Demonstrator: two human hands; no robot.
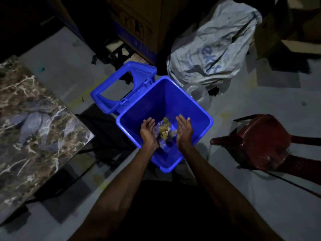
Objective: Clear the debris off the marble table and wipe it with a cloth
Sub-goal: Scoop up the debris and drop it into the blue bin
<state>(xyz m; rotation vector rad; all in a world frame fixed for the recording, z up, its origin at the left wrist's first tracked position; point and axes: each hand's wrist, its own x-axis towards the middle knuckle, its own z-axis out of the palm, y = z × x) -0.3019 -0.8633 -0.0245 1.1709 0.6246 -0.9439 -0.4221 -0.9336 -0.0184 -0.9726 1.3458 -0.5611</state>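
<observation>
Two bare forearms enter from the bottom of the frame and end near the centre in the left hand [148,132] and the right hand [184,131]. No sleeves, watch, rings or gloves show on either arm. At the bottom centre, between the arms, is a dark garment [173,211], nearly black in the dim light; its cut and fabric cannot be made out.

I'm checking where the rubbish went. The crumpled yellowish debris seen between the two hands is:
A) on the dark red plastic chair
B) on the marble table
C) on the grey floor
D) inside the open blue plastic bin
D: the crumpled yellowish debris sits within the walls of the open blue plastic bin, between the open left hand and right hand.
</observation>
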